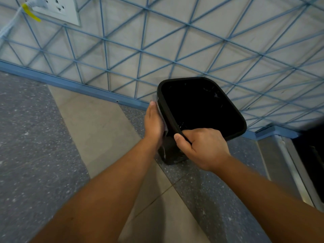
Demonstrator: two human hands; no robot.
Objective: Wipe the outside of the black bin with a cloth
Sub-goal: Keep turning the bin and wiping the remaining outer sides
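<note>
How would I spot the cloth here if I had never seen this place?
Start at the wall with the blue triangle lattice, then drop to the black bin standing before it on the floor. On the bin's left outer side, the left hand presses flat; the cloth is the thin pale grey strip peeking out between that palm and the dark plastic, the only light, soft thing touching the bin.

Bin (201,106) on floor (43,137), before wall (175,41).

Speckled grey and beige tiled floor (43,137); black bin (175,155) stands on it, beside wall.
</note>
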